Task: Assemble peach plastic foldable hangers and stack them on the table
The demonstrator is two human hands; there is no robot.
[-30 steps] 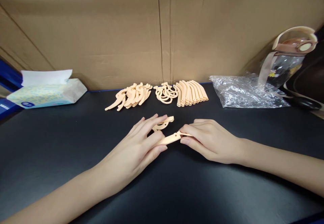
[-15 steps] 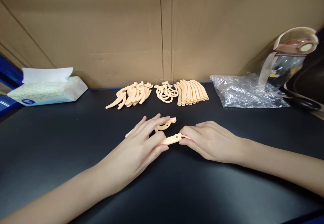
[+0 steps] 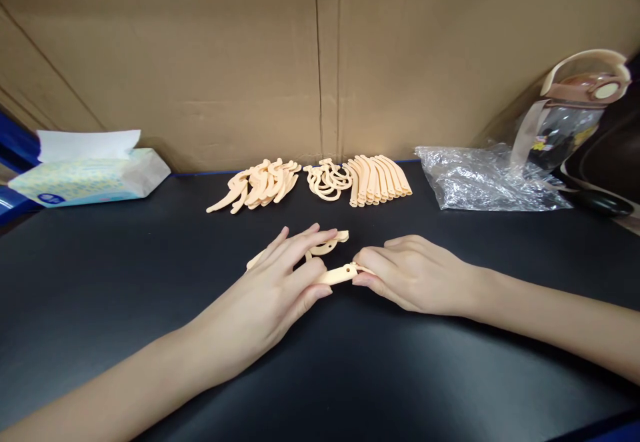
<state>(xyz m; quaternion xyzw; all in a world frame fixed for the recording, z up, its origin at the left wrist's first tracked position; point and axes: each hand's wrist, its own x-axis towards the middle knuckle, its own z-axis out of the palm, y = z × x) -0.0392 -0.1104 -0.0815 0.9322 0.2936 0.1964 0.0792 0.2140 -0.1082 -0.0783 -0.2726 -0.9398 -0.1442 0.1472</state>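
Observation:
My left hand (image 3: 280, 289) pinches a beige plastic hanger arm (image 3: 338, 274) between thumb and index finger. The arm's end, with a small round hole, sticks out to the right. Beneath the other, stretched fingers of this hand lies a curved beige hanger hook piece (image 3: 324, 249), and another beige tip shows past its left side; the palm hides the rest. Facing it, my right hand (image 3: 417, 274) is closed on a thin beige hanger piece (image 3: 364, 269) that meets the holed end. Most of that piece is covered by my fingers.
Behind my hands lie piles of beige curved arms (image 3: 265, 185), hooks (image 3: 330, 181) and straighter arms (image 3: 379, 181). A tissue pack (image 3: 95, 179) sits at left. Clear plastic bag (image 3: 490, 179) and bottle (image 3: 570, 129) stand at right, before a cardboard wall (image 3: 225, 62).
Both hands keep their hold on the beige pieces. The right hand has shifted very slightly left and up; the whole view has moved a touch.

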